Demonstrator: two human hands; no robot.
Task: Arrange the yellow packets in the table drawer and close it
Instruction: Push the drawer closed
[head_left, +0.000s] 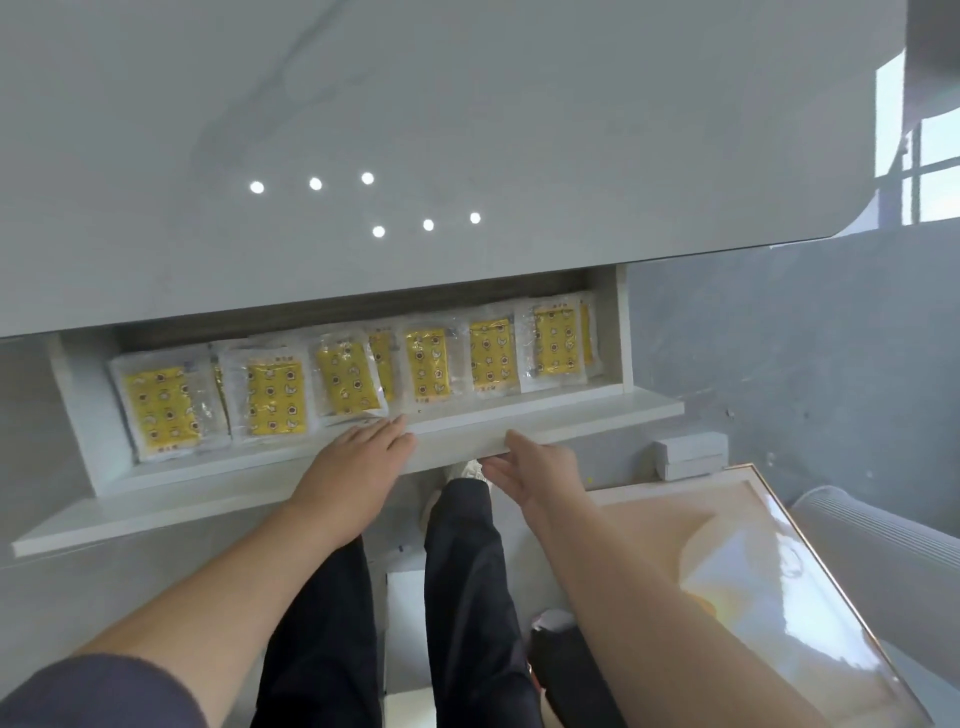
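A white drawer stands partly pulled out under the glossy white tabletop. Several yellow packets in clear wrappers lie side by side in a row across it, some overlapping. My left hand lies flat, palm down, on the drawer's front panel near its middle, fingertips at the inner edge beside a packet. My right hand is to the right of it, fingers spread, thumb on the panel's top and fingers under its front edge. Neither hand holds a packet.
My legs in dark trousers are below the drawer. A framed, glossy picture lies at the lower right, with a small white box behind it. Grey floor shows to the right of the table.
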